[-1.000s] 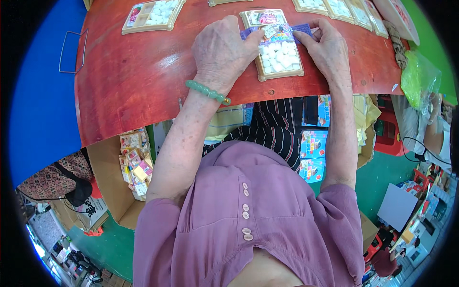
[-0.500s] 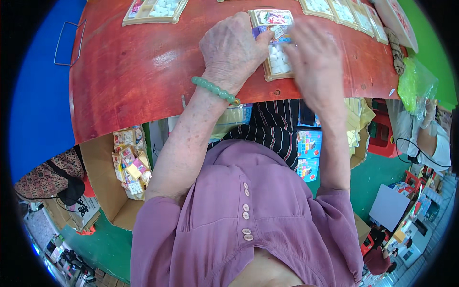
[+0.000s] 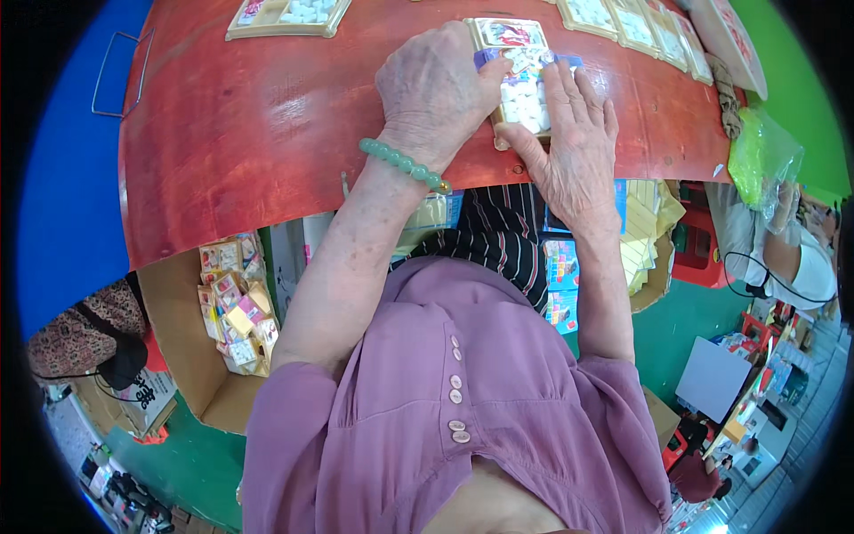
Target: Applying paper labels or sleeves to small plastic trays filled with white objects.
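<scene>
The tray (image 3: pixel 497 114) lies on the red table (image 3: pixel 311 133), near its front edge, between the two hands, with a picture card (image 3: pixel 510 35) at its far end and white pieces (image 3: pixel 527 105) filling the near part. A purple band (image 3: pixel 527 60) with a printed middle crosses the tray just below the card, its plain right end sticking out past the side. The left hand (image 3: pixel 436 84) is at the tray's left side, thumb on the band and the other fingers curled under, tips hidden, so I cannot tell whether it pinches anything. The right hand (image 3: pixel 574 133) is spread flat, palm down, fingers together along the tray's right side and thumb stretched away from them to the near left corner. A green bracelet (image 3: pixel 405 163) circles the left wrist. Farther off on the table are another tray (image 3: pixel 280 33) at the upper left and a row of trays (image 3: pixel 648 46) at the upper right, beside a rolled cloth (image 3: pixel 726 89). Below the table edge, a carton (image 3: pixel 178 329) of small packs (image 3: pixel 236 316) stands on the left, and yellow sheets (image 3: pixel 638 245) lie on the right
</scene>
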A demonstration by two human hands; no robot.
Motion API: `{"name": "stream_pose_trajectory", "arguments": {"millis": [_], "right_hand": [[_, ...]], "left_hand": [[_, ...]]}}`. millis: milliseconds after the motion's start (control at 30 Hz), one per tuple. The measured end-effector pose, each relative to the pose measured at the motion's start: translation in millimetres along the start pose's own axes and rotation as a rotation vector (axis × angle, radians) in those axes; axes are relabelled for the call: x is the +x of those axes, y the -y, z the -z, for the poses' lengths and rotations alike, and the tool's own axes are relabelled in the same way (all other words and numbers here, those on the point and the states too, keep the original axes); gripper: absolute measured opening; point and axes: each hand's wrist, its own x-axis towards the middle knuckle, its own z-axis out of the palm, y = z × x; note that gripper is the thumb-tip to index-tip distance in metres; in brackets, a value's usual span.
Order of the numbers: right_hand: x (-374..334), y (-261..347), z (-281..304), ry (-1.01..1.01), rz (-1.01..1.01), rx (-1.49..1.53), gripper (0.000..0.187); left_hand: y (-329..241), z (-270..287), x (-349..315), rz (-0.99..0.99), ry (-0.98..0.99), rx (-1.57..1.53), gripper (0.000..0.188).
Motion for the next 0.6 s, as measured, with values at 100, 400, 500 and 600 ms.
{"name": "stream_pose_trajectory", "arguments": {"millis": [100,400,500,600], "right_hand": [[-4,1,1,0.019,0.017,0.013,0.085],[-11,21,9,-0.028,-0.064,0.042,0.087],[-11,33,6,-0.090,-0.134,0.011,0.082],[-10,41,2,-0.163,-0.199,-0.005,0.074]], "left_hand": [[3,2,-1,0.003,0.016,-0.007,0.038],[4,2,1,0.006,0.042,-0.014,0.040],[4,1,1,0.001,0.023,-0.020,0.041],[7,-1,1,-0.015,0.033,-0.030,0.041]]}}
